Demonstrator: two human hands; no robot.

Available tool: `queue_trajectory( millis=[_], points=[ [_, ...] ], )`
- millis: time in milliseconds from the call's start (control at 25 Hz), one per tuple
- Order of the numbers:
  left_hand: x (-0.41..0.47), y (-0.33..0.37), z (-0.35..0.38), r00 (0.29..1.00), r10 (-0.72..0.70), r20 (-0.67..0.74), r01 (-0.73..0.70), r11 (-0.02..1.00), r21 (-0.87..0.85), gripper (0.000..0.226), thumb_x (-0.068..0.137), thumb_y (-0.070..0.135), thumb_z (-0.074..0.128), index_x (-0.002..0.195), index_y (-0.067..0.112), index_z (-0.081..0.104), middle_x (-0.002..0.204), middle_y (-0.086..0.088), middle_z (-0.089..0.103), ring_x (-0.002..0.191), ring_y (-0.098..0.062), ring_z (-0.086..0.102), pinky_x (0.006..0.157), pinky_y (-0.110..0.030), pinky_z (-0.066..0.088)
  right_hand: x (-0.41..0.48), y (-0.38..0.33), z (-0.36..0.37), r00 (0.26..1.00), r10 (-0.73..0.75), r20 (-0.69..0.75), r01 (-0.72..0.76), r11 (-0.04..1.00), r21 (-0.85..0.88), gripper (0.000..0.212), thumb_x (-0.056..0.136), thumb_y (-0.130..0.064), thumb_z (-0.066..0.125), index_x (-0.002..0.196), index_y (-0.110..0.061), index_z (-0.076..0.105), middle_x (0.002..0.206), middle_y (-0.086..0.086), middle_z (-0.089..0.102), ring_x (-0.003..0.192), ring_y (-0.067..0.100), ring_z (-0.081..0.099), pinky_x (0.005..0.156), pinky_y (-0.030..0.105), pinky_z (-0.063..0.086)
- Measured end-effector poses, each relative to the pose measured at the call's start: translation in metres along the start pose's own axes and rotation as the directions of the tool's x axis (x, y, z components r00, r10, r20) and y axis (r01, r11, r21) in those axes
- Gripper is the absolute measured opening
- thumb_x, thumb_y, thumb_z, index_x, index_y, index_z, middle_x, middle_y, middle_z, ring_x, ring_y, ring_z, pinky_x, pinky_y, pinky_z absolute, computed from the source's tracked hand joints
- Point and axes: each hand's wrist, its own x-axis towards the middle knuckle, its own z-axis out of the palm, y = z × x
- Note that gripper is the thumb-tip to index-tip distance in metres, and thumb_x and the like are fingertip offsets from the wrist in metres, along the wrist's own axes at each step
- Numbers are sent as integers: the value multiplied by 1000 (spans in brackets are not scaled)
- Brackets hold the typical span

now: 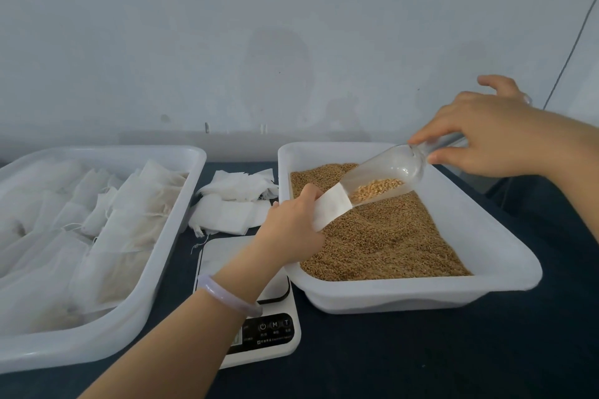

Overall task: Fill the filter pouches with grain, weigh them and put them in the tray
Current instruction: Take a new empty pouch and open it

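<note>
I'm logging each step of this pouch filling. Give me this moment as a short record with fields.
left hand: holds a filter pouch over the grain tray
right hand: holds a clear scoop, tipped towards the pouch
scoop load: some grain
scale: between the trays, under the left forearm
pouch tray: holds filled pouches
empty pouches: heaped behind the scale

Left hand [291, 220] is extended from lower left to frame centre, fingers curled round a pouch [330, 209]. Right hand [486, 133] is held at mid right, scoop [382, 172] handle pinched, one finger raised.
</note>
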Motion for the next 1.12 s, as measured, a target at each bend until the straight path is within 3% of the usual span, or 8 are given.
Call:
queue_trajectory(
  millis=[360, 560, 680, 760, 880, 1000, 1120],
  points=[
    [0, -4, 1, 999, -40, -10, 39, 991, -125, 42, 77, 9, 58, 112, 20, 37, 78, 3, 52, 81, -25, 56, 56, -24, 31, 8, -4, -6, 999, -33, -30, 31, 998, -50, 29, 85, -44, 56, 114, -48, 58, 109, -21, 61, 116, 6, 40, 109, 33, -8],
    [-1, -5, 0, 998, -64, -11, 60, 976, -207, 42, 77, 9, 58, 109, 26, 37, 80, 9, 50, 75, -15, 53, 54, -23, 36, 4, 1, 3, 999, 21, 35, -24, 994, 109, 23, 83, -45, 57, 102, -57, 53, 94, -31, 53, 101, -3, 39, 111, 32, -2],
    [-2, -6, 1, 995, -103, -15, 94, 950, -298, 41, 77, 10, 60, 104, 30, 37, 85, 11, 50, 72, -6, 52, 52, -20, 38, -5, 7, 12, 993, 55, 106, -82, 960, 268, 25, 82, -40, 64, 99, -56, 54, 92, -36, 52, 100, -2, 47, 111, 35, 13],
    [-2, -7, 2, 990, -139, -26, 118, 917, -381, 39, 77, 10, 61, 103, 29, 39, 86, 9, 51, 69, -6, 53, 48, -16, 41, -12, 11, 17, 986, 102, 130, -149, 885, 442, 29, 81, -32, 68, 95, -55, 58, 93, -35, 56, 100, -2, 51, 102, 30, 30],
    [-3, -9, 2, 976, -211, -46, 151, 819, -553, 35, 78, 8, 63, 98, 27, 43, 89, -3, 57, 69, -11, 55, 51, -14, 44, -22, 13, 38, 969, 171, 178, -245, 742, 624, 28, 82, -24, 70, 92, -49, 62, 99, -27, 61, 99, -3, 55, 92, 24, 36],
    [-6, -8, 0, 966, -250, -66, 131, 692, -710, 30, 78, 2, 64, 97, 18, 48, 89, -14, 58, 70, -13, 54, 58, -18, 46, -28, -4, 75, 933, 239, 269, -355, 735, 577, 27, 87, -31, 63, 114, -34, 61, 118, -12, 61, 106, 7, 53, 98, 33, 38],
    [-11, -10, -9, 944, -294, -150, 68, 620, -782, 25, 77, -2, 65, 94, 12, 52, 78, -2, 53, 64, -6, 51, 53, -8, 43, -29, -32, 113, 877, 270, 397, -440, 783, 440, 32, 92, -33, 54, 123, -26, 54, 123, -8, 58, 107, 11, 54, 100, 39, 41]
  ],
)
